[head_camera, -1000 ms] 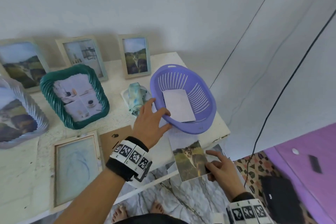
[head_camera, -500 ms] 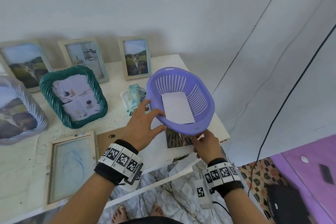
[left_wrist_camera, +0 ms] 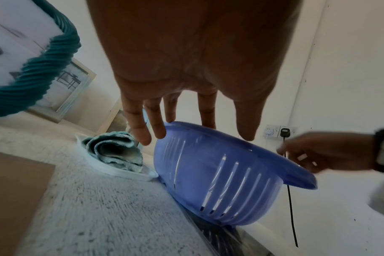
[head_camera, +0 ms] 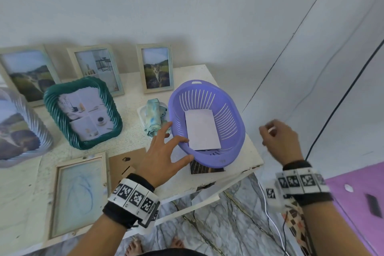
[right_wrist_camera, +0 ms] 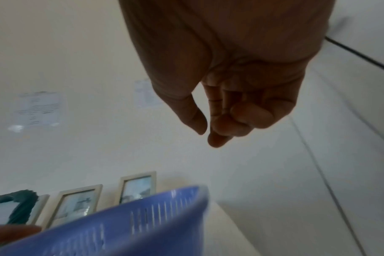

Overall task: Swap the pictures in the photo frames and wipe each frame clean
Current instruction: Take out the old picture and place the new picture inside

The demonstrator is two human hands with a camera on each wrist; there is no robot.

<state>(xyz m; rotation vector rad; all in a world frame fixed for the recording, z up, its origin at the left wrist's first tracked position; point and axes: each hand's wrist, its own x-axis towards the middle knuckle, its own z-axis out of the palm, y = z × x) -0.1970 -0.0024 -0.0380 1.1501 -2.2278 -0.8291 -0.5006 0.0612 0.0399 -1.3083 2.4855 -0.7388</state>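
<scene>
My left hand (head_camera: 166,151) lies with straight, spread fingers on the near rim of the purple basket (head_camera: 228,131), thumb against its edge; in the left wrist view the fingertips (left_wrist_camera: 158,133) touch the basket (left_wrist_camera: 208,164), which stands tilted. A white sheet (head_camera: 202,129) lies inside the basket. A cat photo (head_camera: 205,169) pokes out from under the basket's near side. My right hand (head_camera: 278,141) hangs in the air right of the table, its fingers (right_wrist_camera: 241,121) loosely curled and holding nothing. An empty wooden frame (head_camera: 79,195) lies flat at the front left beside its brown backing board (head_camera: 124,164).
A rolled blue-green cloth (head_camera: 154,117) sits on a small white tray left of the basket. A teal frame (head_camera: 83,112) and a pale ribbed frame (head_camera: 18,129) lean on the table. Three wooden frames (head_camera: 156,68) stand against the wall. The table edge (head_camera: 249,170) is near the basket.
My right hand slid the cat photo under the basket, let it go and rose to the right. The left hand stayed on the basket's rim.
</scene>
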